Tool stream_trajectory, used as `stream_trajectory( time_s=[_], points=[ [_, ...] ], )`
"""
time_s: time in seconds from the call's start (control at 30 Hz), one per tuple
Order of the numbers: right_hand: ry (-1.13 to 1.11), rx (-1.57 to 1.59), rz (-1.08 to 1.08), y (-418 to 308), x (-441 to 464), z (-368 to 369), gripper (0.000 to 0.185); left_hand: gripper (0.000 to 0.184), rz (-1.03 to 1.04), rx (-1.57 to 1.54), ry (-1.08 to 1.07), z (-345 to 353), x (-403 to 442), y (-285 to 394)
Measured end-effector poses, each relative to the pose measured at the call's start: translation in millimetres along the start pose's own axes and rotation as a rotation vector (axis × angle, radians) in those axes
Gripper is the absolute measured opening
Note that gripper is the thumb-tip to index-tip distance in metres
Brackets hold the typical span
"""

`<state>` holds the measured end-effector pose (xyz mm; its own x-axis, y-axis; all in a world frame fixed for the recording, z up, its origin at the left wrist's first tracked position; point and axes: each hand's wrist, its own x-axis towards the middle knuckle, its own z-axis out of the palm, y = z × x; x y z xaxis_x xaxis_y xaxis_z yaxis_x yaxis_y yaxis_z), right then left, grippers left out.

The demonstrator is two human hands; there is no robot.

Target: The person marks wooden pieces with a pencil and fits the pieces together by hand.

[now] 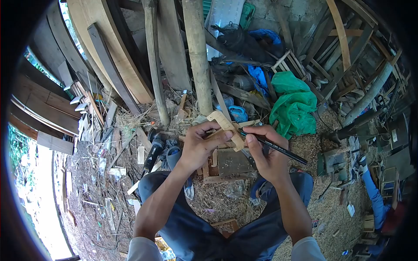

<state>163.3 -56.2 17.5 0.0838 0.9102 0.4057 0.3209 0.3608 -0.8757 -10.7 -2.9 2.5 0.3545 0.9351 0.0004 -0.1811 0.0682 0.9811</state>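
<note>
My left hand is closed around a small pale wooden piece with a curved, notched outline, held up in front of my knees. In my right hand is a long black pencil, pinched between thumb and fingers. Its tip end is at the right edge of the wooden piece; whether it touches cannot be made out. Below both hands, a low wooden box sits on the ground between my feet. A dark power tool, perhaps a grinder, lies to the left of my left hand.
Wood scraps and shavings cover the ground. Planks and a bamboo post stand ahead. A green plastic bag lies front right, near a blue plastic container. Another person's blue-clad limb shows at far right.
</note>
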Motion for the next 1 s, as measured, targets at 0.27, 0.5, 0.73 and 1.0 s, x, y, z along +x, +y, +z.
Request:
stream_trajectory(
  time_s=[0.27,0.5,0.73,1.0],
  points=[
    [-0.067,-0.081,0.029,-11.0,2.9,-1.4,0.016,0.021,-0.076,0.041,-0.026,-7.8,-1.5,0.3],
    [-0.064,-0.139,-0.088,-13.4,4.7,-0.4,0.016,0.021,-0.049,0.037,-0.029,-6.4,-1.7,1.5],
    [-0.042,-0.201,-0.267,-10.0,5.5,0.9,0.019,0.020,-0.038,0.005,-0.046,-4.8,-2.7,3.5],
    [-0.010,-0.191,-0.323,-6.3,6.0,3.5,0.019,0.014,0.017,0.024,0.002,-1.2,-0.6,-1.2]
  ],
)
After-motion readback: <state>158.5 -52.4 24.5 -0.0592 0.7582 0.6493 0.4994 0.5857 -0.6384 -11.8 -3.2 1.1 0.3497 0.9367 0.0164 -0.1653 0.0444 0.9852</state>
